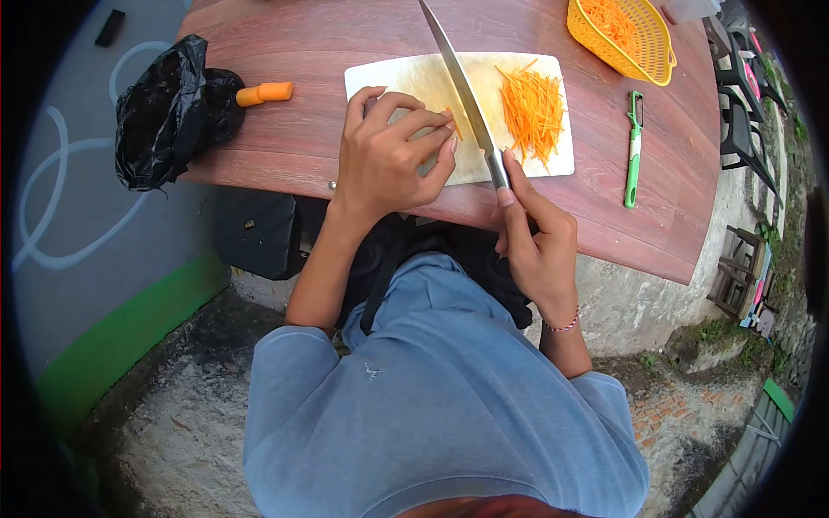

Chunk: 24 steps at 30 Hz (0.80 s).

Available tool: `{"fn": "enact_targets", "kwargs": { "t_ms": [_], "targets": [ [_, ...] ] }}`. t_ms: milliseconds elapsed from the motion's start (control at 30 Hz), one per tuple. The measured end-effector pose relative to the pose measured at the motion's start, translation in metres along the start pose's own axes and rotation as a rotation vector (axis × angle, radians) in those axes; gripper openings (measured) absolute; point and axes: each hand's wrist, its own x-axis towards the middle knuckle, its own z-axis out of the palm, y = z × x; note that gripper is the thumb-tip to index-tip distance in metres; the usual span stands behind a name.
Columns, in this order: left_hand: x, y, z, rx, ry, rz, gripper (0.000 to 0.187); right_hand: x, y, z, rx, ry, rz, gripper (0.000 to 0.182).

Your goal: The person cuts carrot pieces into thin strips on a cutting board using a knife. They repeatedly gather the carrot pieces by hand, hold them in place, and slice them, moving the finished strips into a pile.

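Observation:
My right hand (537, 226) grips the handle of a long kitchen knife (465, 82), its thumb and forefinger near the base of the blade. The blade slants up and away across a white cutting board (380, 78). On the board, just left of the blade, my left hand (393, 151) is bent with its fingertips closed on a small piece of carrot (455, 125), which they partly hide. A heap of shredded carrot (532, 112) lies on the board to the right of the knife.
A yellow basket (596, 52) with shredded carrot stands at the table's far right. A green-handled peeler (635, 151) lies right of the board. To the left are carrot chunks (265, 93) beside a black plastic bag (168, 121) at the edge of the wooden table (294, 43).

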Motion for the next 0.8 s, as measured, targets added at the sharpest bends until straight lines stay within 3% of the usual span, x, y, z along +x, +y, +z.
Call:
{"fn": "enact_targets", "kwargs": {
  "t_ms": [800],
  "targets": [
    [-0.001, 0.0, 0.0, 0.003, 0.008, -0.012, 0.015, -0.012, 0.002, 0.01, 0.018, -0.029, -0.071, 0.046]
  ]
}}
